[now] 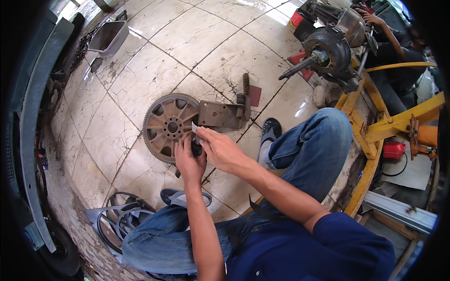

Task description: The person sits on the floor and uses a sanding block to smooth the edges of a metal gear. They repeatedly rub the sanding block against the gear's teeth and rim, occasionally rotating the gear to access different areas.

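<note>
A rusty flywheel [173,118] with a toothed rim lies on the tiled floor in front of my crouched legs. Over its right edge, my right hand [222,149] pinches a small pale flat piece [194,126], its kind too small to tell. Close beside it, my left hand [189,161] curls its fingers around a dark object [196,148], mostly hidden between both hands. Against the wheel's right side lies a rusty flat metal plate [218,114]. Past its far end are a brown bristly brush-like piece [246,84] and a dark red flat sheet [255,95].
A grey metal pan [111,38] sits at the far left. Fan parts [129,218] lie by my left leg. To the right stand a yellow metal frame [370,140] and a large dark axle assembly [328,51]. Another person's hand [372,18] is at the far right.
</note>
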Demonstrator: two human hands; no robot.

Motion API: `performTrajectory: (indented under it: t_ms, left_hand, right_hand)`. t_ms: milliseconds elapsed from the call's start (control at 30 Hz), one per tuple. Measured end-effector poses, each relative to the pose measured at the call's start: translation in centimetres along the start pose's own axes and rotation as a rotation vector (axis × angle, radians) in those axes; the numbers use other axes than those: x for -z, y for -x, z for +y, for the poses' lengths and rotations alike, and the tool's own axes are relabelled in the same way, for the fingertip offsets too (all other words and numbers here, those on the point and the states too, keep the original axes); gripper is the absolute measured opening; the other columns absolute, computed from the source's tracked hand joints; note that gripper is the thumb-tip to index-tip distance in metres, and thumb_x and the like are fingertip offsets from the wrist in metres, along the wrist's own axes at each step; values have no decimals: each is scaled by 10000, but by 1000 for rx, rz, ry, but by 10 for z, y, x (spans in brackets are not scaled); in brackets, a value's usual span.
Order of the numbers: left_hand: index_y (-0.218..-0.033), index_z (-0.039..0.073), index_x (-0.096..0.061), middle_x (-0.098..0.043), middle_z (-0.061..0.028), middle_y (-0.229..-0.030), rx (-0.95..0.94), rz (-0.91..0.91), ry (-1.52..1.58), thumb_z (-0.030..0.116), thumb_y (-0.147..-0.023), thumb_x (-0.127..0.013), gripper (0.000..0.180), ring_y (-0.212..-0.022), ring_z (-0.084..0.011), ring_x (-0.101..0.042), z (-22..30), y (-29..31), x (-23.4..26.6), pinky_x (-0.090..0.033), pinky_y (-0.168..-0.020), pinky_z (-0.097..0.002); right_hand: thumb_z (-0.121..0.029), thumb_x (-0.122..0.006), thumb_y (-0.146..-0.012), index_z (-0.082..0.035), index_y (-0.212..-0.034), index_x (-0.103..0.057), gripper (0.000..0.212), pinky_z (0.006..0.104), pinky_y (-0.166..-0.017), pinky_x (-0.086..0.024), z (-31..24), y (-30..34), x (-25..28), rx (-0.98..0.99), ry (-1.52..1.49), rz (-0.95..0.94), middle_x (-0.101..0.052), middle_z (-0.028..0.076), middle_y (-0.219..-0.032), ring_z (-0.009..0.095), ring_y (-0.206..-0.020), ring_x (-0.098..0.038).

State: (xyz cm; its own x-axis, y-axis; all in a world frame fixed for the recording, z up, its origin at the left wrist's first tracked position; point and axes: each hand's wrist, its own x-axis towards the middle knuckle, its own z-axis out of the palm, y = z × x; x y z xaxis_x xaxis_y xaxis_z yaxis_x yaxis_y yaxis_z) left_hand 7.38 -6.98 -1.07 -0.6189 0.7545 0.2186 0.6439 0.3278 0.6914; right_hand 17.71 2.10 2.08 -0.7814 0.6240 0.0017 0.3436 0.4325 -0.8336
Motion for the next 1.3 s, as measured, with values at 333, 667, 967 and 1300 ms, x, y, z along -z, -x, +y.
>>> performTrajectory:
  t_ms: [333, 667, 967, 1300]
  left_hand:
    - [-1110, 27, -612, -651, -158, -1010, -126, 94, -103, 153, -737, -751, 418, -975, -367, -608, 4, 0, -5, -447, -960, -446]
    - [-1132, 31, -611, -663, -169, -1041, -3, 40, 33, 162, -727, -768, 455, -936, -392, -636, 2, 1, -3, -519, -792, -420]
    - [-1118, 67, -631, -688, -141, -998, 125, 21, 80, 167, -750, -770, 406, -940, -371, -644, 5, -1, -3, -515, -797, -416]
    - [-1103, 77, -636, -690, -137, -979, 129, 0, 92, 151, -744, -765, 389, -925, -370, -637, 6, -2, -4, -502, -807, -423]
  right_hand:
    - [-169, -456, -1001, 61, -1343, -478, 413, 389, -1054, -415, -4, 2, 12, -68, -70, -72, -520, 230, -1371, 350, -1267, -503]
    - [-155, -472, -989, 66, -1333, -486, 409, 412, -1057, -410, -8, 6, 8, -51, 42, -32, -511, 246, -1372, 380, -1262, -497]
    - [-206, -443, -999, 48, -1359, -465, 442, 446, -1046, -410, -10, 5, 9, -59, 14, -58, -522, 254, -1356, 370, -1269, -495]
    - [-169, -441, -1002, 72, -1344, -475, 419, 389, -1082, -384, -5, -3, 5, -73, -39, -41, -523, 247, -1362, 360, -1293, -476]
